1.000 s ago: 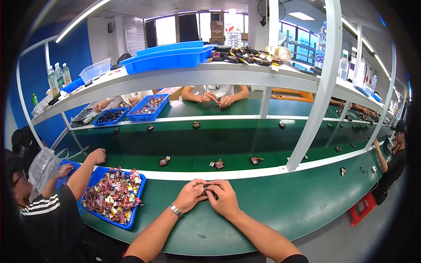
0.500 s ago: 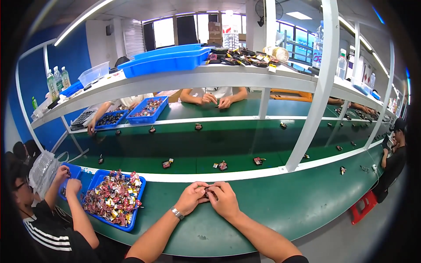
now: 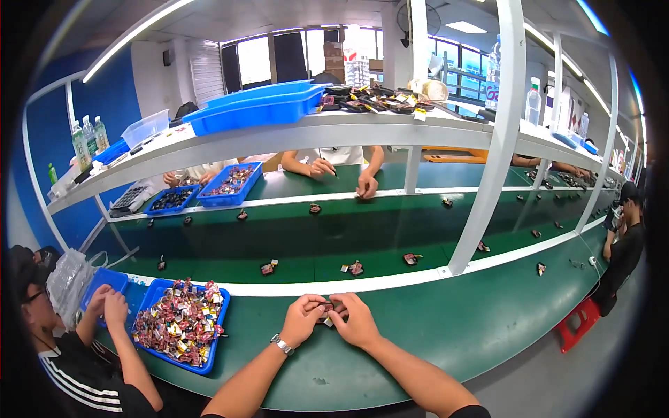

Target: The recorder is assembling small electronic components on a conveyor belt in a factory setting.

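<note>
Both of my hands meet over the green bench (image 3: pixel 446 334), just in front of the white rail. My left hand (image 3: pixel 302 322), with a metal watch on its wrist, pinches one side of a small dark part (image 3: pixel 326 306). On the other side, my right hand (image 3: pixel 357 322) grips the same part with thumb and fingers. Reddish and whitish bits show on it between my thumbs; the fingers cover most of the rest. To the left stands a blue tray (image 3: pixel 225 306) heaped with small reddish bundles (image 3: pixel 180 322) bearing white and yellow tags.
Beyond the rail (image 3: pixel 334 287) runs a green belt (image 3: pixel 376 233) with scattered small parts (image 3: pixel 355 268). A white post (image 3: pixel 488 139) and shelf (image 3: pixel 390 129) stand ahead. A co-worker (image 3: pixel 77 348) sits at left; another person's hands (image 3: pixel 366 184) are across the belt.
My hands stay on the dark part, and a whitish bit now shows below it. The left co-worker's hands have come together. Across the belt, a person's hands have moved apart, one holding a pen-like tool.
</note>
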The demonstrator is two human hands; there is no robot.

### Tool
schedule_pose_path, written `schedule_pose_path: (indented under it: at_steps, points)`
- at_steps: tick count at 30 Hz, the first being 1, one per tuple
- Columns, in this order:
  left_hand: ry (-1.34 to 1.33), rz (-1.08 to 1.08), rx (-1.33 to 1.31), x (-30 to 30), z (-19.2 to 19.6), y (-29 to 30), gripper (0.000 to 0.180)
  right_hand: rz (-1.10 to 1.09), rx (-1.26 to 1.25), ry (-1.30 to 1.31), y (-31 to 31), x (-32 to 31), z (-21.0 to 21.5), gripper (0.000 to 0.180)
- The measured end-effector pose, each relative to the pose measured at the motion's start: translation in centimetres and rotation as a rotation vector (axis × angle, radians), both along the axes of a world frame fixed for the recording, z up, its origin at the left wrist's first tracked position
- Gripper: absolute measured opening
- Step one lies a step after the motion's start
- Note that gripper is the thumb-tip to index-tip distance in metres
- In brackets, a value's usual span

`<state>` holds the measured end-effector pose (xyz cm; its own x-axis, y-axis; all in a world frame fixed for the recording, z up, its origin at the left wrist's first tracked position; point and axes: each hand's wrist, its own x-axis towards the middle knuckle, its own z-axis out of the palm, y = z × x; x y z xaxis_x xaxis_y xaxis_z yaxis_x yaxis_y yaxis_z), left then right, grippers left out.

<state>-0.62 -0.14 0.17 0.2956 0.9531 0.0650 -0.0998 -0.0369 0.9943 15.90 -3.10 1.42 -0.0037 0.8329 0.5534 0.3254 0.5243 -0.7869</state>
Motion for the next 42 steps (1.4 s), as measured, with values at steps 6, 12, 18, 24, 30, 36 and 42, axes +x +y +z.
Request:
schedule_pose_path:
  at_steps: [6, 12, 18, 24, 30, 36, 42]
  points:
    - [0.012, -0.007, 0.083, 0.0, -0.9, 0.5, 0.016, 0.035, -0.043, -0.025, 0.9, 0.0, -0.8, 0.016]
    - [-0.143, 0.059, 0.019, -0.7, 0.0, 0.6, 0.02, -0.122, -0.055, 0.276, 7.4, 4.1, -2.3, 0.016]
    - [0.086, -0.069, 0.089, -0.7, -0.7, 0.8, 0.02, -0.632, -0.18, 0.225, 13.6, 11.5, -2.1, 0.027]
    - [0.082, -0.098, 0.079, -0.8, -0.9, 0.9, 0.018, -0.532, -0.169, -0.155, 16.5, 10.6, -3.5, 0.027]
    - [0.073, -0.106, 0.07, -0.9, -1.0, 1.3, 0.017, -0.611, -0.25, -0.109, 15.0, 11.7, -3.7, 0.041]
    - [0.039, -0.111, 0.09, -0.8, -0.6, 1.4, 0.016, -0.653, -0.224, -0.613, 10.5, 7.1, -1.5, 0.071]
    - [-0.053, -0.093, 0.026, -1.2, -0.4, 1.3, 0.017, -0.518, -0.156, -0.233, 10.4, 7.5, -2.5, 0.05]
